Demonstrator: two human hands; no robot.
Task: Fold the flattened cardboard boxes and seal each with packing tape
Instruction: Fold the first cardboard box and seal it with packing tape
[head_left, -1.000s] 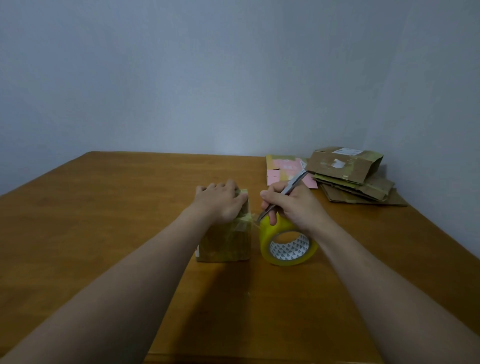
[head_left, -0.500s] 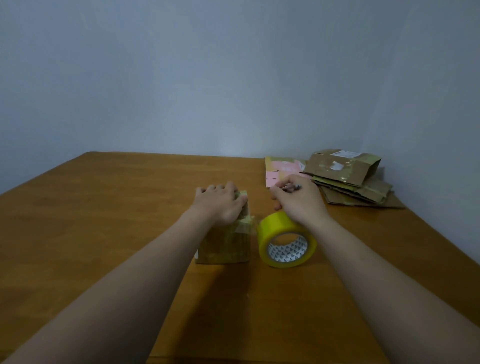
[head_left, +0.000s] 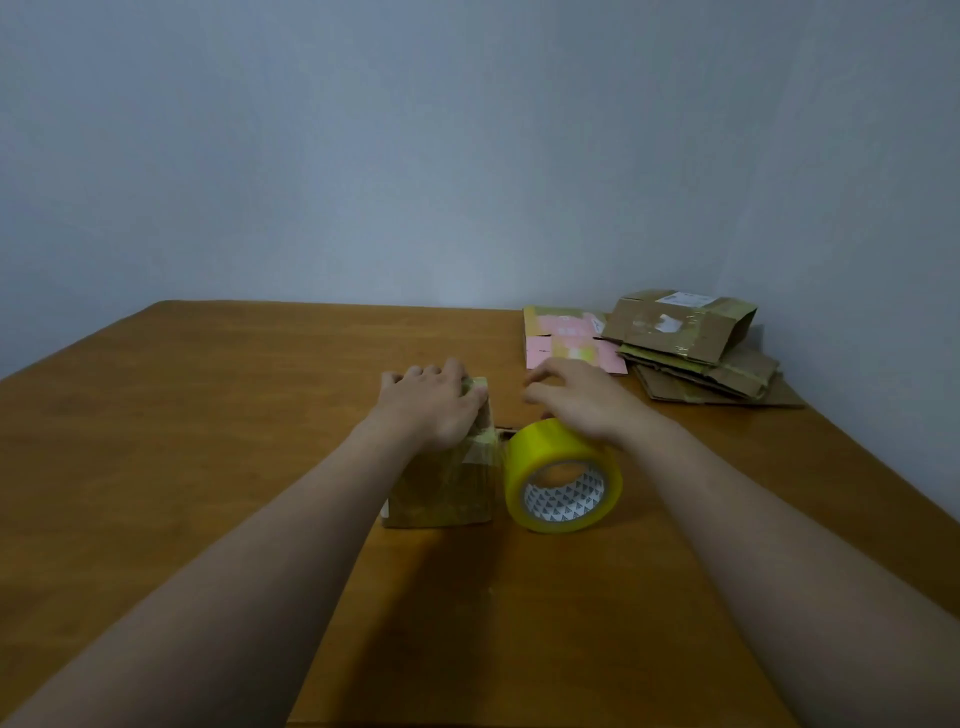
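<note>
A small folded cardboard box (head_left: 441, 488), wrapped in glossy tape, stands at the middle of the wooden table (head_left: 208, 415). My left hand (head_left: 434, 402) rests flat on its top, thumb along the right edge. A yellow roll of packing tape (head_left: 540, 452) stands on its edge right beside the box. My right hand (head_left: 582, 397) hovers just above and behind the roll, fingers loose and blurred, with nothing visible in it. A thin dark bit (head_left: 505, 429) shows in the gap between box and roll; I cannot tell what it is.
A pile of flattened brown cardboard boxes (head_left: 691, 338) lies at the far right near the wall. A flat pink and yellow carton (head_left: 566, 338) lies just left of it. Grey walls close the table's far and right sides.
One second ago my right hand held a slim metal tool at the tape beside the box. It then moved back behind the roll, and the tool is no longer visible in it. My left hand stayed put.
</note>
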